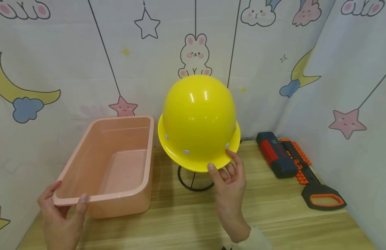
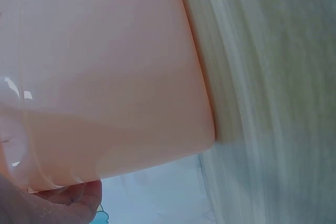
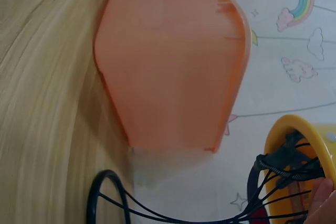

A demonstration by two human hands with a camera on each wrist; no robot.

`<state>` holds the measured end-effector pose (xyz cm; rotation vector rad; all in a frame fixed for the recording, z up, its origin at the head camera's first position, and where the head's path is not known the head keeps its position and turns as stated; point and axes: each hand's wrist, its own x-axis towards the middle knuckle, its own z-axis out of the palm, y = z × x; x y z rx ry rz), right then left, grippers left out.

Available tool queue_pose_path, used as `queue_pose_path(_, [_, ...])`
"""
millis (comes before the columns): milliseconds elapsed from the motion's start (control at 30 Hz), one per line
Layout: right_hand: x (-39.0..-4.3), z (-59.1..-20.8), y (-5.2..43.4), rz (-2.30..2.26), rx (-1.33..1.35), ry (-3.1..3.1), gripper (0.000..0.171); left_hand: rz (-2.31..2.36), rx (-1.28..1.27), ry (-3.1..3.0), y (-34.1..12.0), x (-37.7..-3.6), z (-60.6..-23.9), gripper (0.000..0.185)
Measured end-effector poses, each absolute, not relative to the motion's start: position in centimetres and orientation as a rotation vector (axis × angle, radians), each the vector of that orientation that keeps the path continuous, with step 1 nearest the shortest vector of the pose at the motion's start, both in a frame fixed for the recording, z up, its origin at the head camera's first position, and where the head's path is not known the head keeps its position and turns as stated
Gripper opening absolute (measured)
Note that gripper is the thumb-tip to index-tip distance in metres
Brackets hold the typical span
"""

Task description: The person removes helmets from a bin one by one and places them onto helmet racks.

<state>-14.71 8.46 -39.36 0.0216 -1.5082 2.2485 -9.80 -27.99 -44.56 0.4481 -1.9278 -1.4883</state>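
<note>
Two hands busy: left hand [image 1: 60,217] grips pink tub [image 1: 135,196] rim, right hand [image 1: 228,184] pinches yellow helmet [image 1: 197,118] brim.

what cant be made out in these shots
- Wire stand: in the head view the yellow helmet hides its top.
- Left hand: in the left wrist view the pink tub fills the picture; only a bit of skin shows at the bottom edge.
- Tool by the curtain: markings too small to read.
- Right hand: the right wrist view cuts off all but a fingertip.
</note>
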Motion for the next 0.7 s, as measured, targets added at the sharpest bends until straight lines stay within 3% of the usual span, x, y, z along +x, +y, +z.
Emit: queue_pose_path(700, [-15.3, -39.2, 9.7, 2.171, 0.24, -1.552, 0.06, -1.477, 0.44, -1.911, -28.0, -10.0, -44.7, 0.079])
